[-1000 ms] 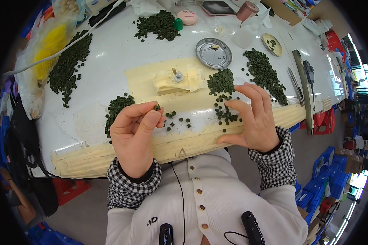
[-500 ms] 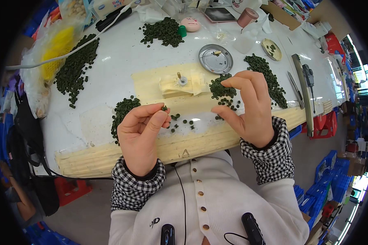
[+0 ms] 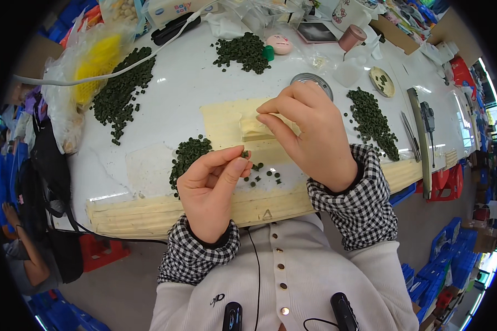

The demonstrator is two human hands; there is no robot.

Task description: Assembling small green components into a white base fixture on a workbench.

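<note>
My left hand [image 3: 211, 193] pinches a small dark green spool-shaped piece [image 3: 246, 155] between thumb and forefinger, above the table's near edge. My right hand [image 3: 317, 135] is over a block wrapped in yellowish tape [image 3: 253, 130], thumb and forefinger together; anything between them is too small to make out. The hand covers most of that block and the small pile of green pieces by it. A few loose green pieces [image 3: 269, 173] lie just right of my left fingertips. Beyond the left hand is a pile of green pieces [image 3: 192, 156].
More green piles lie at the far left [image 3: 121, 91], at the back [image 3: 242, 52] and on the right [image 3: 371, 121]. A round metal tin [image 3: 321, 83] is partly behind my right hand. Tweezers [image 3: 410, 132] and a caliper [image 3: 428, 124] lie at the right. A white cable [image 3: 116, 75] crosses the left.
My right hand has moved left, from beside the green pile to above the taped block, and its spread thumb and forefinger have closed together. The left hand keeps its pinch on the green piece.
</note>
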